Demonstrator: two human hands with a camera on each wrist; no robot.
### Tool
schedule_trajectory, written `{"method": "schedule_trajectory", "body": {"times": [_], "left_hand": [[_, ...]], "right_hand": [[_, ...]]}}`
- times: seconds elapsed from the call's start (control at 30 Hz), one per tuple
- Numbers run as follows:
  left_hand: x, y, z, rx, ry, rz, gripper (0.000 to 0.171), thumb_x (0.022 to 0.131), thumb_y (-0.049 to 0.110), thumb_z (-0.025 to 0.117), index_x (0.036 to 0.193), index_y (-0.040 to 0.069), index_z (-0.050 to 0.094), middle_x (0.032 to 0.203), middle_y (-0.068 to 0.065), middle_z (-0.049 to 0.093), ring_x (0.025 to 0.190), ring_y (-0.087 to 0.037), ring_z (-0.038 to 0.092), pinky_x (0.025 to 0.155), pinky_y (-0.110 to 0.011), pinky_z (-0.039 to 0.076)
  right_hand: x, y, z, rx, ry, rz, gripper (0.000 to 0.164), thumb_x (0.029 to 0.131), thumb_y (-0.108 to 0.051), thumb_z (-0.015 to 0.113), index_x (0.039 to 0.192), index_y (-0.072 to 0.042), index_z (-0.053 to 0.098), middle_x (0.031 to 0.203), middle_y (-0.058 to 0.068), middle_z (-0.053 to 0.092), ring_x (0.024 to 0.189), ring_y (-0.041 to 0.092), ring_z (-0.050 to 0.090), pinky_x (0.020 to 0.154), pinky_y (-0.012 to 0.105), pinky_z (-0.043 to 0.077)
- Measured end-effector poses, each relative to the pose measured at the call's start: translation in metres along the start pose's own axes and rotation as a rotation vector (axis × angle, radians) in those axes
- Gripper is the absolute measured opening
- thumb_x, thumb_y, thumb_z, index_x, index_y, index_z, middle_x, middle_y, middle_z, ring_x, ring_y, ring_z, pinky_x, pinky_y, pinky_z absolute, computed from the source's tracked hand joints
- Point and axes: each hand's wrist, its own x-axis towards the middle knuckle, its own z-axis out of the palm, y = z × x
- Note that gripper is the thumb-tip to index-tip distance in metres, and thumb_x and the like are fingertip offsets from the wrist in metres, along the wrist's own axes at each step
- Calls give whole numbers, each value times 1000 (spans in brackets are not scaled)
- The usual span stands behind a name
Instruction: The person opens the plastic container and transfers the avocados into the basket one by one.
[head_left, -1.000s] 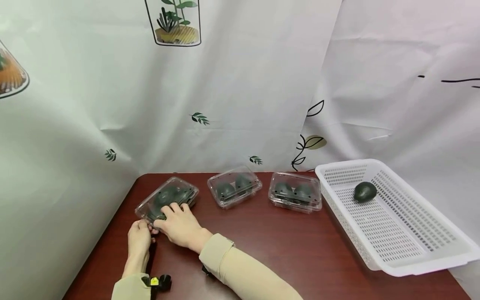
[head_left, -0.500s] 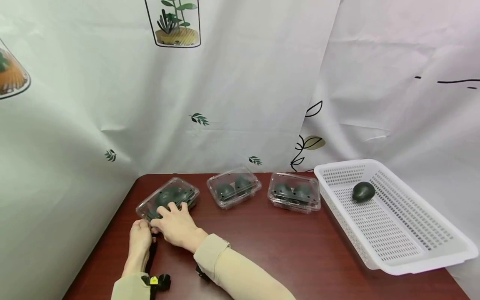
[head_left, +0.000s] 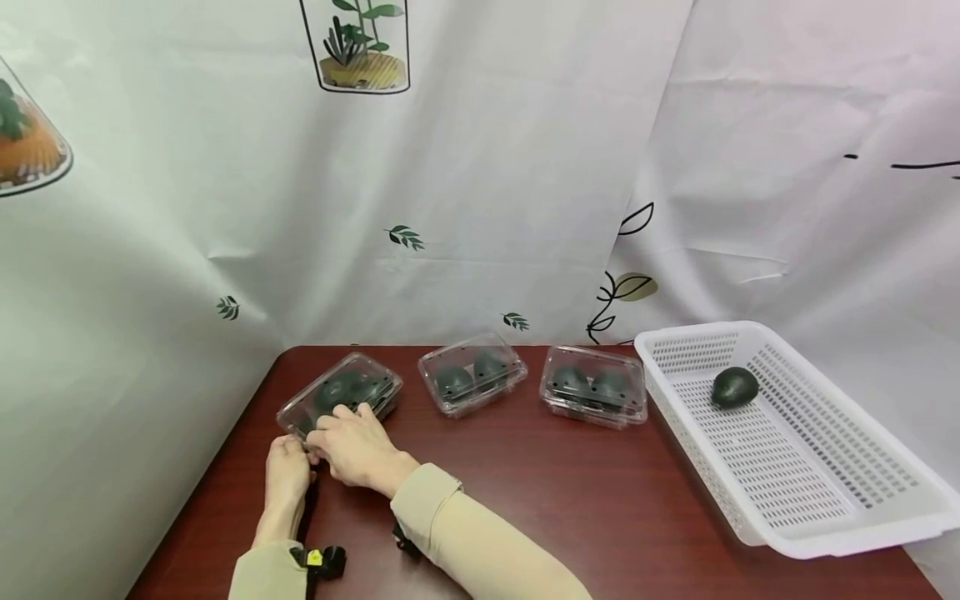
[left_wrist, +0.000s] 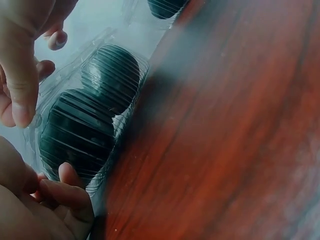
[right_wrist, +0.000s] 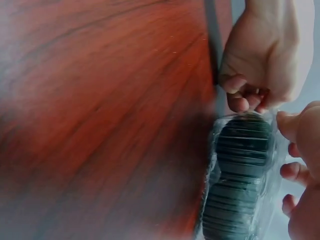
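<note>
A clear plastic clamshell [head_left: 358, 360] with two dark green avocados [left_wrist: 75, 132] in it lies at the table's left back corner, lid down over the fruit. My left hand [head_left: 287, 475] pinches its near left corner, fingers curled in the left wrist view. The right hand [head_left: 356, 447] arches over the near long side, its thumb close to the left hand and its other fingers bent over the lid's edge. In the right wrist view that thumb [right_wrist: 289, 125] sits at the rim near the corner. The pads of the left fingers are partly hidden.
Two more clear clamshells, a middle one [head_left: 471, 337] and a right one [head_left: 592, 357], stand along the back edge, each with two avocados. A white perforated basket [head_left: 693, 446] at the right holds a single avocado [head_left: 735, 387]. A patterned white cloth [head_left: 487, 167] hangs behind the table.
My right hand has slid a little left along the clamshell's edge, closer to the left hand. The left hand stays at the corner. The head view has shifted slightly.
</note>
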Motion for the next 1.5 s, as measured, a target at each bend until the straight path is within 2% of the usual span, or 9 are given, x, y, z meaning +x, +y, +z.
{"method": "schedule_trajectory", "body": {"times": [0.4,0.53,0.67,0.9,1.03,1.13,1.27,1.4,1.5], "left_hand": [[4,1,1,39,-16,35,22,103,5,23,88,1,38,64,-4,45,50,-11,40,44,-25,38],[4,2,1,119,-6,76,25,101,3,25,80,1,38,62,-3,41,52,-14,38,47,-26,35],[2,4,1,246,14,134,26,99,2,27,75,2,38,68,-6,38,67,-21,39,58,-28,32],[1,1,-3,282,3,149,26,101,6,25,87,-6,43,83,-15,43,83,-28,41,70,-34,35],[-2,-4,-11,298,-14,113,25,102,9,24,94,-7,42,90,-19,43,86,-29,40,73,-36,34],[-1,-5,-12,308,-8,132,22,98,3,30,79,-3,41,78,-13,41,74,-25,38,64,-33,33],[2,-3,-9,334,1,155,20,92,0,35,72,1,38,69,-10,38,66,-24,36,59,-33,31],[2,-2,-7,369,-4,145,19,97,5,30,91,-7,43,85,-23,50,78,-33,45,67,-41,37],[1,-2,-5,365,-6,145,28,100,9,26,100,-11,44,95,-30,52,85,-39,48,72,-47,39]], "right_hand": [[1,1,-2,-19,3,-11,17,86,-28,72,96,-36,62,95,-19,55,97,5,45,75,29,31],[-3,1,1,-50,25,-31,16,88,-27,71,99,-33,61,98,-17,56,97,5,46,76,29,32],[-4,3,5,-61,50,-39,17,87,-26,71,100,-32,60,101,-16,57,99,5,46,76,30,32],[-6,-3,9,-85,68,-26,21,86,-30,72,101,-29,58,102,-13,55,100,7,47,77,32,32],[-8,-16,9,-206,35,-58,17,91,-38,65,105,-31,58,104,-12,54,97,9,49,80,34,36],[-7,-19,7,-310,75,-109,7,99,-35,55,100,-31,60,98,-11,55,88,10,53,78,34,39],[-3,-16,3,-368,82,-137,15,103,-31,46,97,-32,59,93,-12,54,82,9,55,73,31,39],[-1,-10,3,-359,33,-139,15,104,-33,43,98,-32,56,94,-14,53,84,6,54,73,29,37],[-2,-8,7,-375,69,-132,17,105,-32,41,94,-30,54,90,-12,51,79,6,55,70,29,35]]}}
